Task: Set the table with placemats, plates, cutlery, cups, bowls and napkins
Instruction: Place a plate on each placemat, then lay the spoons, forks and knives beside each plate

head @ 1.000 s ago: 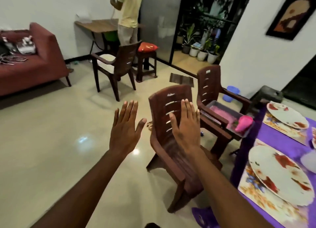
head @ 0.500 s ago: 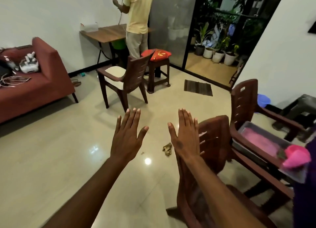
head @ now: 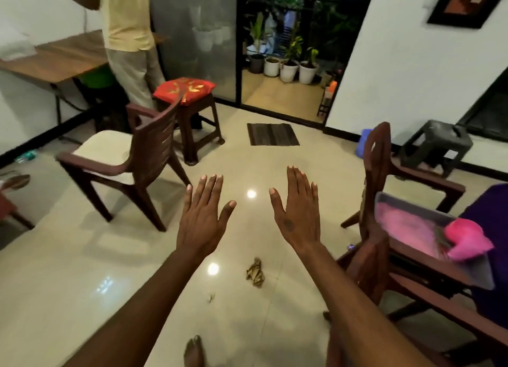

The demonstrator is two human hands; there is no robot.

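Purple table (head: 492,201) lies right of both empty, flat, outstretched hands (head: 202,215) (head: 298,215).

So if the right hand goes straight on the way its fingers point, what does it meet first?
Probably nothing soon: the right hand points over bare floor towards the mat; depth is unclear.

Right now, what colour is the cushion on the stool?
Red with a gold leaf pattern, in the head view.
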